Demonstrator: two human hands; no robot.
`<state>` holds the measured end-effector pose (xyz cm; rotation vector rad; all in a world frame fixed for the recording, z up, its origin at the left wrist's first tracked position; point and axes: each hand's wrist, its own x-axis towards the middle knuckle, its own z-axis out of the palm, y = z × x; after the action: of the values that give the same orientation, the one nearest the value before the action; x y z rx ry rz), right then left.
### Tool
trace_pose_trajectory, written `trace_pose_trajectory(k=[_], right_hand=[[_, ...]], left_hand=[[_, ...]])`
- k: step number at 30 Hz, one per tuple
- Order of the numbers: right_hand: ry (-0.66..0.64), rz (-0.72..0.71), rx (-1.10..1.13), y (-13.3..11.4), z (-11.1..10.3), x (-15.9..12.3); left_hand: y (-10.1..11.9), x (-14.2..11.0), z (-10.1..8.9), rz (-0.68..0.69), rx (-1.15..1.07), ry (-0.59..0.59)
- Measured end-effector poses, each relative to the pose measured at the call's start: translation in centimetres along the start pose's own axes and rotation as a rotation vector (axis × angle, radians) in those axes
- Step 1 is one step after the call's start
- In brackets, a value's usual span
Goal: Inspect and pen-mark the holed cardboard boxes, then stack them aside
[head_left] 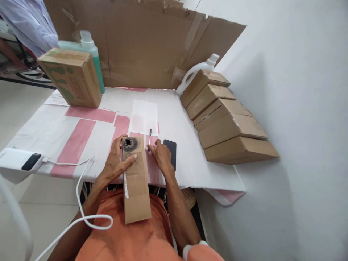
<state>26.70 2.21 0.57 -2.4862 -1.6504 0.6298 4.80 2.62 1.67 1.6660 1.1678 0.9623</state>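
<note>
A long cardboard box (pixel 137 185) leans against the table's front edge, its lower end over my lap. Near its top end is a small square hole (pixel 128 143) ringed by a dark, scribbled or scorched-looking patch. My left hand (pixel 116 159) is closed around the box's upper part, thumb across the face and fingers along the left side. My right hand (pixel 162 155) is just right of the box, its thumb and fingertip apart. One fingertip reaches a slim pen (pixel 150 136) lying on the table; I cannot tell whether it presses on it. A dark phone (pixel 172 148) lies partly behind this hand.
Several cardboard boxes (pixel 223 128) lean in a row on the right, by a white bottle (pixel 197 72). A paper sheet (pixel 144 117) lies mid-table. Back left stand a printed carton (pixel 73 79) and green bottle (pixel 98 65). A white power bank (pixel 19 159) trails a cable (pixel 81 203).
</note>
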Motion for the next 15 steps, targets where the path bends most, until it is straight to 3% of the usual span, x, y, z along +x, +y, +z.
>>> trace_pose_trajectory(k=[4,7,12,15], right_hand=[[0.193,0.178,-0.053,4.0,-0.3,-3.0],[0.135,0.287,-0.007,6.2,0.2,-4.0],[0.212,0.322,0.502,7.5,1.3,-2.5],[0.200,0.248,0.736,7.6,1.9,-1.7]], left_hand=[[-0.2,0.1,0.0,0.014,-0.002,0.007],[-0.3,0.3,0.0,0.014,0.001,0.015],[-0.1,0.1,0.0,0.008,-0.011,0.014],[-0.2,-0.1,-0.1,-0.002,-0.021,0.019]])
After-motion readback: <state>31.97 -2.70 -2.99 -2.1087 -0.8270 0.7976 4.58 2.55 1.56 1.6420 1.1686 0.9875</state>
